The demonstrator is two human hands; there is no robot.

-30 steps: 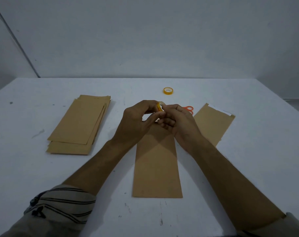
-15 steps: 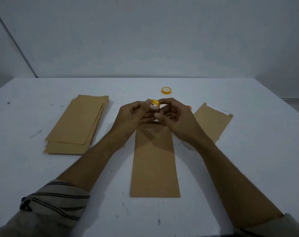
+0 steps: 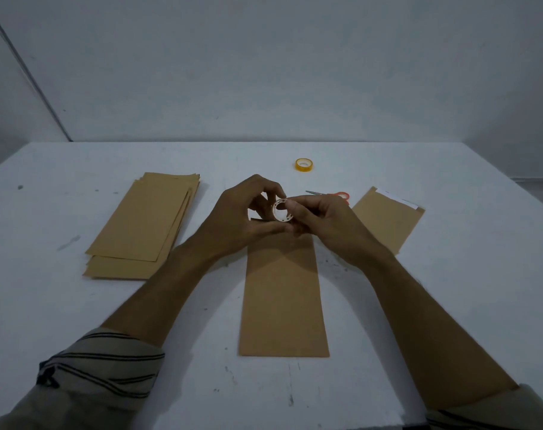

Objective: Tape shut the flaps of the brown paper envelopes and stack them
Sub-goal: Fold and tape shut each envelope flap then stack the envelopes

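One flat envelope [image 3: 283, 301] under tape roll [image 3: 282, 210]

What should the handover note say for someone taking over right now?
Left grip and right grip both pinch the tape roll, held above the far end of the middle envelope.
That envelope lies flat on the table. Its far end is hidden by the grips, and no pulled tape is visible.
The stack lies to the left. The right envelope shows a white strip at its far end. The spare roll and scissors lie beyond.
Done: cannot tell which envelopes are taped.
Left: pull tape, seal the middle envelope, stack it, then do the rest.
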